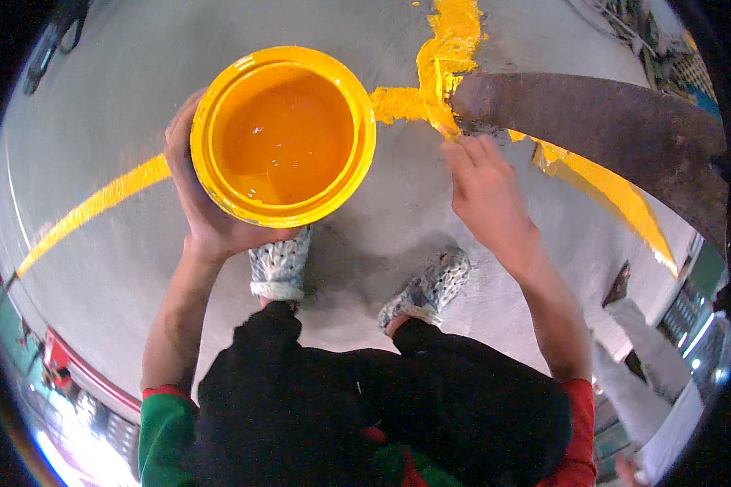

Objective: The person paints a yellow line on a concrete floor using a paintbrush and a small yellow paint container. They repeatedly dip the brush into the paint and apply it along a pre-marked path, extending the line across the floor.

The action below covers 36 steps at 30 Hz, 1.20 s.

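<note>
My left hand (199, 191) is wrapped round the side and underside of an open yellow paint can (364, 122), holding it above the floor. Glossy orange-yellow paint (292, 134) fills part of the can, its surface showing small highlights. My right hand (483, 174) is closed with its fingers pinched on a paintbrush (445, 101) smeared all over in yellow. The brush's tip rests on a wet yellow line (455, 36), where a side branch (398, 104) meets it. Paint hides the brush's exact outline, and my fingers cover its handle.
A dark brown curved metal plate (585, 114) reaches in from the right, close to the brush. Older yellow stripes (97, 207) cross the grey floor (357, 187). My feet in patterned clogs (280, 264) stand below the can. Another person's legs (646, 349) show at lower right.
</note>
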Motion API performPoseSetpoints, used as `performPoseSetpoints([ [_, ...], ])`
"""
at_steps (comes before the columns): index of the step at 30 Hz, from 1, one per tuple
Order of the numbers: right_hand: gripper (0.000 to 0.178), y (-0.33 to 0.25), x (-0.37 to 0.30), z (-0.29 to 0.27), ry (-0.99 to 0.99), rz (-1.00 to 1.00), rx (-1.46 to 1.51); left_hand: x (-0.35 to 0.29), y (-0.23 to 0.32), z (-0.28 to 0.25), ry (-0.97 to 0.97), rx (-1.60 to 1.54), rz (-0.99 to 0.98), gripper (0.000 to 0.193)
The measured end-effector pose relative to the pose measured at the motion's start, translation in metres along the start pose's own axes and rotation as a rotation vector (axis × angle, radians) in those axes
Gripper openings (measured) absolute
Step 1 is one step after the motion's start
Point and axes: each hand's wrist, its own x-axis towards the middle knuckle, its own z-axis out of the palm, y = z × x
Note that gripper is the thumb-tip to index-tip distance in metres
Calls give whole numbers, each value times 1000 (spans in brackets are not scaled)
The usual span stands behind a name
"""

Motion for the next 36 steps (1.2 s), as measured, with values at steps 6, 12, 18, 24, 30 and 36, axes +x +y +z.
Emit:
performPoseSetpoints([
  [6, 23, -1, 41, 9, 253, -66, -233, -16, 46, 4, 76, -57, -29, 127],
  [12, 17, -4, 83, 28, 176, 106, -406, -33, 53, -2, 137, -60, -105, 131],
  [18, 19, -13, 65, 10, -35, -56, -377, -70, 27, 12, 163, -32, -161, 136],
  [24, 23, -25, 76, 19, 37, -39, -443, -91, 14, 24, 175, -242, -198, 135],
  [30, 25, -28, 19, 24, 13, -143, -277, -111, 13, 37, 216, -208, -230, 136],
  [36, 31, -34, -1, -6, 210, -65, -124, -114, 30, 38, 247, -154, -198, 134],
])
